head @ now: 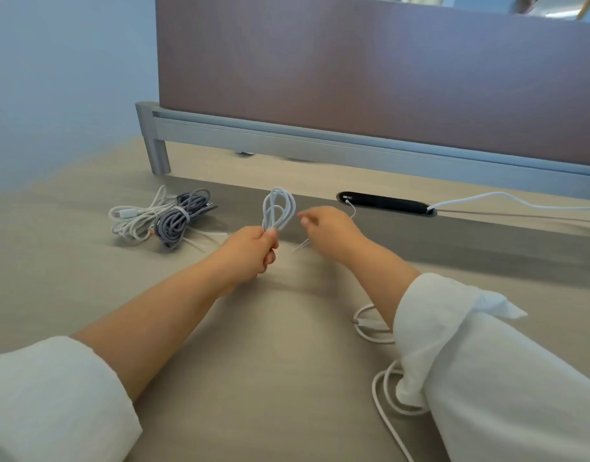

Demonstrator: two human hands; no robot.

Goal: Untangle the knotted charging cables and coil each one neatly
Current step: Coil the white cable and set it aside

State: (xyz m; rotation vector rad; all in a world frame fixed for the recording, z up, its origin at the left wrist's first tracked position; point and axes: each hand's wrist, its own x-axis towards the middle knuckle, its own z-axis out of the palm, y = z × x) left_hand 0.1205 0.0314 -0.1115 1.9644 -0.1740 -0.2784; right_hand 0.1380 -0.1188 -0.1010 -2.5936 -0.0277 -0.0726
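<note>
Closest to the camera are two white rolled-up sleeves (53, 395), one on each forearm, above a beige desk (253, 361). Under the right sleeve and beside that forearm a loose white cable (382, 400) lies in open curves on the desk. One end of it shows just left of the right forearm.

Further out, the left hand (250, 251) is closed like a fist round the bottom of a coiled white cable (278, 208). The loops stand up above the fist. The right hand (327, 228) is just to the right of the coil, apart from the left hand and not touching the loops. Its fingers are curled and point toward the coil. A thin white strand (300, 245) comes out from under this hand toward the left hand, but it is blurred, and I cannot tell if the fingers pinch it or hold nothing.

To the left of the left hand, well apart from it, a white cable bundle (130, 221) and a grey braided cable (180, 216) lie touching each other on the desk. A pale band goes round the grey one. Beyond the right hand a black oval slot (385, 203) is set in the desk, and another white cord (487, 198) leaves its right end. Behind all this stands a brown partition (353, 61) on a grey metal rail (320, 141).
</note>
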